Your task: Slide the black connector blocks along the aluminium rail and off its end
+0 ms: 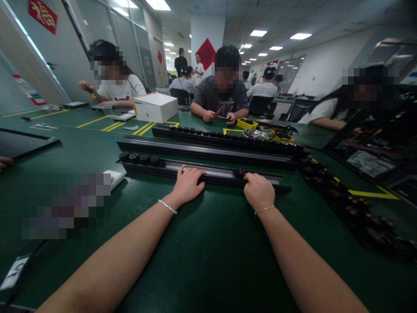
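Note:
A long black rail (221, 174) with a silver channel lies across the green table in front of me. My left hand (188, 184) rests flat on its near edge, fingers spread over the channel. My right hand (259, 190) is curled at the rail, fingers closed on a small black part (240, 173) sitting in the channel. Several black round parts (140, 159) sit in a row at the rail's left end. Both wrists wear thin bracelets.
Two more black rails (208, 150) (228, 137) lie beyond. A chain of black parts (352, 204) runs along the right. A white box (155, 107) and yellow tray (246, 123) stand farther back. Several people sit across the table; one opposite holds a small tool.

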A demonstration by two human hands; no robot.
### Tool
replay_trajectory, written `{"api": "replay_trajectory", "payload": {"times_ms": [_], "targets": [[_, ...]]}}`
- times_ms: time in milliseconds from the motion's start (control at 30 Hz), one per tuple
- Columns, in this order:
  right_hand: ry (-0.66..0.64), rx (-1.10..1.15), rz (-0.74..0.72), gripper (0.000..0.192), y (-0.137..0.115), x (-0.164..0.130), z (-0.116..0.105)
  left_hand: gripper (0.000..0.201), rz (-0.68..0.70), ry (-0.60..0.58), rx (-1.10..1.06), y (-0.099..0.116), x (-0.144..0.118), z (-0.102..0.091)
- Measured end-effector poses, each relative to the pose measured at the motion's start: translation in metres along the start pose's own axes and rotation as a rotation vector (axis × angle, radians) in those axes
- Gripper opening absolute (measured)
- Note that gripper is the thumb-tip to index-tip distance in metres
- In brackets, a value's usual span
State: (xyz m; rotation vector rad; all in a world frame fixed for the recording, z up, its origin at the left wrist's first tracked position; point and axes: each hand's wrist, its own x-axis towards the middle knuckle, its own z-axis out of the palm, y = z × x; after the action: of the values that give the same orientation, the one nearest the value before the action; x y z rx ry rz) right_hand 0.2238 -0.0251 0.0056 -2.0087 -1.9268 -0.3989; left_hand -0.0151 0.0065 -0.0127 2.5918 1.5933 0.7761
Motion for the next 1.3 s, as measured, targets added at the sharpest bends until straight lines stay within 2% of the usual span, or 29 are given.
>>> {"api": "replay_trajectory", "payload": {"times_ms": [167, 400, 567, 667, 733, 900, 1300], "targets": [[0.025, -0.006, -0.009, 0.03, 0.003, 0.001, 0.001, 0.031, -0.001, 0.0, 0.005, 0.001, 0.0, 0.0], [0.048, -0.019, 0.096, 0.025, 0.012, 0.002, 0.002, 0.031, 0.005, 0.009, 0.006, 0.0, 0.0, 0.001], [0.183, 0.105, 0.17, 0.021, 0.014, 0.005, 0.005, 0.031, 0.003, 0.006, 0.002, 0.0, 0.0, 0.001], [0.257, 0.212, 0.192, 0.036, 0.013, 0.008, 0.01, 0.03, -0.012, 0.001, 0.001, 0.002, 0.001, 0.0], [0.228, 0.256, 0.176, 0.043, 0.012, 0.011, 0.012, 0.03, -0.019, 0.003, 0.0, 0.003, 0.001, 0.0], [0.092, 0.262, 0.206, 0.034, 0.009, 0.014, 0.013, 0.03, -0.013, 0.016, 0.001, 0.002, 0.0, 0.001], [0.096, 0.265, 0.253, 0.031, 0.008, 0.013, 0.012, 0.029, -0.006, 0.004, 0.016, 0.001, 0.0, 0.0]]}}
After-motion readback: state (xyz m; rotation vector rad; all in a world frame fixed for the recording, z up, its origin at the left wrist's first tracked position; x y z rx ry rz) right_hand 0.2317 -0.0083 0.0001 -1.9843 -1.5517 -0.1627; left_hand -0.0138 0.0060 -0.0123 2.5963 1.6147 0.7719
